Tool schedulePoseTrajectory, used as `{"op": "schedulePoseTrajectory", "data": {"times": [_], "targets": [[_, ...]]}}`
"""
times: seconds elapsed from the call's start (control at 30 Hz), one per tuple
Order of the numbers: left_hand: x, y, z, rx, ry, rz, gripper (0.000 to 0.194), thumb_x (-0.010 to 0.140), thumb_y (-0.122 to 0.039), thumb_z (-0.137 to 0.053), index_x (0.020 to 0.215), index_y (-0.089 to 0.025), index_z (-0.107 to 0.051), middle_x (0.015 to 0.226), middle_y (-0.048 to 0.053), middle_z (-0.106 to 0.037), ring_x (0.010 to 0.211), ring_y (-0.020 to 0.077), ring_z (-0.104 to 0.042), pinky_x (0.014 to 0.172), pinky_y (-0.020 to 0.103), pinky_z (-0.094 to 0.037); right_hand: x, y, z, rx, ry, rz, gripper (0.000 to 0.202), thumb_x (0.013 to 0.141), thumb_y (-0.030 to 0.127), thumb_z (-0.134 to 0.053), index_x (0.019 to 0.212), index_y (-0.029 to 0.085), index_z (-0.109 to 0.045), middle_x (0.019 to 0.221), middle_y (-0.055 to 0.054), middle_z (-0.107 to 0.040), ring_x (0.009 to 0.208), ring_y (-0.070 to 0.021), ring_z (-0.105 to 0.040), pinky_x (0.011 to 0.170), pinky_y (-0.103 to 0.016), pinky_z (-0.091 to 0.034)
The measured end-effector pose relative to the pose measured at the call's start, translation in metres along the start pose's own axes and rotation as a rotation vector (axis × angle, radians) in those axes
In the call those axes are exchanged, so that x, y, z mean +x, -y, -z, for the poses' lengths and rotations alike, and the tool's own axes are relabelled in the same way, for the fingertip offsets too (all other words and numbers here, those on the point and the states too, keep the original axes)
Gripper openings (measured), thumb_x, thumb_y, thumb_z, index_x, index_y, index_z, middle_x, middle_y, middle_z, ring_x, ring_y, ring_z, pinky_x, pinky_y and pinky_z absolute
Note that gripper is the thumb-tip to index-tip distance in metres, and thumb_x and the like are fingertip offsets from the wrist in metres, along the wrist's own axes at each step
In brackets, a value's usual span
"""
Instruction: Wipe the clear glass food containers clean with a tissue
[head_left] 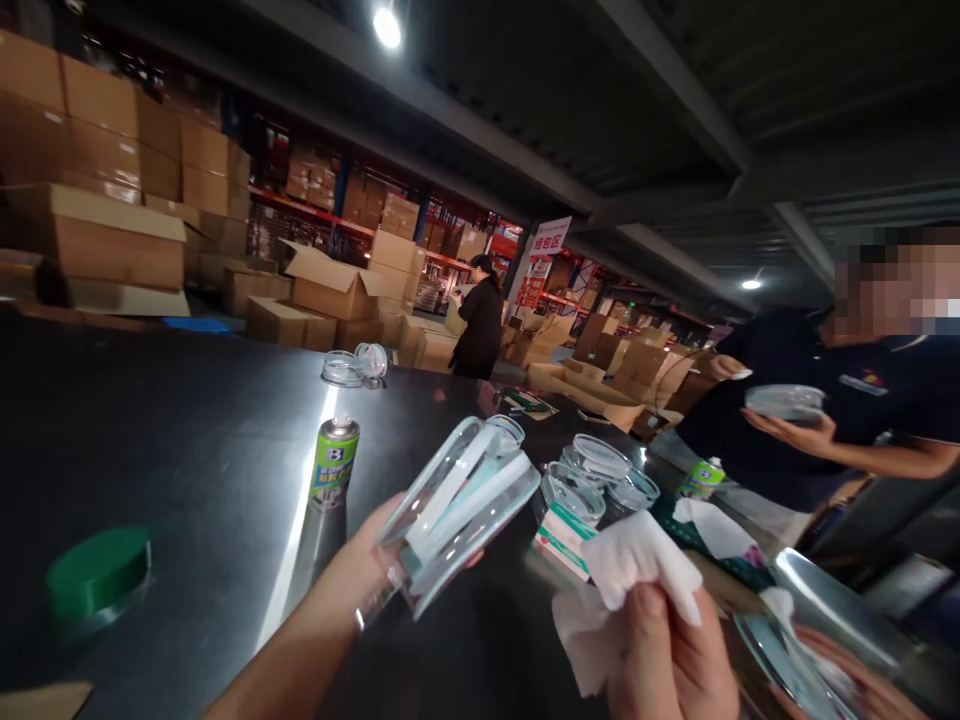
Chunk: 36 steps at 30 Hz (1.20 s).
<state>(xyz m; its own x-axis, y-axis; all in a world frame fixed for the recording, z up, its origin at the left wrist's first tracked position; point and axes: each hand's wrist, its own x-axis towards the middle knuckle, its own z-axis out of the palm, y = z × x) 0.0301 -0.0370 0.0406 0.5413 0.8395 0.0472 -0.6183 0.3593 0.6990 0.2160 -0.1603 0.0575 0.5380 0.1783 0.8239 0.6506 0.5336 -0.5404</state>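
Observation:
My left hand holds up a clear, long-sided container from below, tilted, with pale strips showing through its walls. Its exact kind I cannot make out. In front of me at the lower right, my right hand pinches a white tissue, which hangs apart from the container. Behind the tissue lies a small green-and-white box. Several clear round dishes are grouped beyond that box. A green spray can stands upright past my left forearm.
On the dark table are a green round lid and clear dishes. A co-worker at right holds a clear bowl. Another person's hand holds a clear piece at lower right. Cartons fill the background.

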Motion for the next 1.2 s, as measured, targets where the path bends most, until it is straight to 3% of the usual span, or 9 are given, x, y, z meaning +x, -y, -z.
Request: {"op": "schedulePoseTrajectory", "data": {"times": [0.1,0.17,0.3,0.4,0.53,0.67,0.8,0.93,1.2], "targets": [[0.003,0.010,-0.007,-0.042,0.286,0.424,0.043,0.070,-0.043,-0.067,0.096,-0.009,-0.070,0.097,0.017,-0.075,0.091,0.0322,-0.071,0.081,0.042,-0.054,0.017,-0.003,-0.001,-0.116,0.267,0.375,0.029,0.088,0.019,-0.054,0.116,0.020,-0.062,0.103,-0.009,-0.062,0.090,-0.0220,-0.059,0.077,-0.036,-0.048],[0.001,0.014,-0.013,-0.051,0.424,0.545,0.055,0.074,-0.049,-0.063,0.108,-0.006,-0.066,0.107,0.019,-0.072,0.093,0.0322,-0.071,0.082,0.041,-0.053,0.033,-0.003,-0.007,-0.175,0.348,0.496,0.028,0.088,0.015,-0.050,0.113,0.020,-0.061,0.097,-0.007,-0.060,0.085,-0.0199,-0.058,0.073,-0.033,-0.047],[-0.007,0.019,-0.020,-0.050,0.497,0.402,0.068,0.078,-0.056,-0.063,0.128,-0.011,-0.052,0.117,0.021,-0.068,0.098,0.0357,-0.069,0.084,0.045,-0.051,0.053,-0.011,-0.015,-0.187,0.335,0.365,0.019,0.087,0.021,-0.050,0.101,0.021,-0.062,0.082,-0.003,-0.056,0.075,-0.0179,-0.055,0.067,-0.031,-0.044],[-0.002,0.023,-0.019,-0.056,0.523,0.377,0.080,0.074,-0.074,-0.054,0.127,-0.015,-0.049,0.103,0.021,-0.071,0.083,0.0323,-0.072,0.066,0.038,-0.055,0.055,-0.020,-0.016,-0.151,0.246,0.109,0.023,0.090,0.030,-0.048,0.105,0.019,-0.062,0.095,-0.007,-0.062,0.089,-0.0209,-0.057,0.080,-0.036,-0.044],[0.001,0.031,-0.021,0.297,0.344,0.158,0.064,0.077,-0.069,-0.056,0.116,-0.019,-0.053,0.089,0.011,-0.069,0.064,0.0220,-0.069,0.050,0.028,-0.052,0.053,-0.025,-0.020,0.102,0.122,-0.457,0.040,0.077,0.049,-0.060,0.100,0.017,-0.065,0.093,-0.007,-0.069,0.090,-0.0258,-0.062,0.083,-0.040,-0.046],[-0.007,0.039,-0.032,0.534,0.115,-0.161,0.043,0.081,-0.053,-0.064,0.101,-0.016,-0.060,0.084,0.007,-0.066,0.074,0.0176,-0.065,0.060,0.025,-0.053,0.054,-0.020,-0.025,0.206,0.057,-0.646,0.042,0.065,0.049,-0.068,0.093,0.017,-0.065,0.070,-0.002,-0.067,0.063,-0.0206,-0.062,0.060,-0.033,-0.049],[-0.012,0.040,-0.040,0.476,0.102,-0.147,0.047,0.082,-0.056,-0.061,0.105,-0.015,-0.058,0.089,0.010,-0.069,0.073,0.0200,-0.068,0.064,0.030,-0.056,0.056,-0.011,-0.022,0.257,0.005,-0.727,0.038,0.057,0.046,-0.073,0.081,0.019,-0.062,0.059,0.002,-0.063,0.052,-0.0179,-0.058,0.049,-0.029,-0.045],[-0.012,0.036,-0.041,0.457,0.078,-0.153,0.053,0.082,-0.058,-0.059,0.110,-0.013,-0.058,0.085,0.010,-0.070,0.069,0.0200,-0.068,0.061,0.030,-0.054,0.057,-0.004,-0.016,0.257,0.001,-0.724,0.047,0.051,0.048,-0.078,0.083,0.017,-0.064,0.065,-0.001,-0.067,0.064,-0.0234,-0.064,0.056,-0.033,-0.050],[-0.016,0.032,-0.043,0.438,0.013,-0.189,0.054,0.080,-0.061,-0.060,0.108,-0.015,-0.057,0.097,0.012,-0.071,0.071,0.0207,-0.069,0.060,0.029,-0.054,0.044,-0.011,-0.021,0.230,-0.035,-0.645,0.055,0.057,0.055,-0.078,0.095,0.016,-0.067,0.080,-0.006,-0.071,0.067,-0.0195,-0.062,0.061,-0.031,-0.049]]}}
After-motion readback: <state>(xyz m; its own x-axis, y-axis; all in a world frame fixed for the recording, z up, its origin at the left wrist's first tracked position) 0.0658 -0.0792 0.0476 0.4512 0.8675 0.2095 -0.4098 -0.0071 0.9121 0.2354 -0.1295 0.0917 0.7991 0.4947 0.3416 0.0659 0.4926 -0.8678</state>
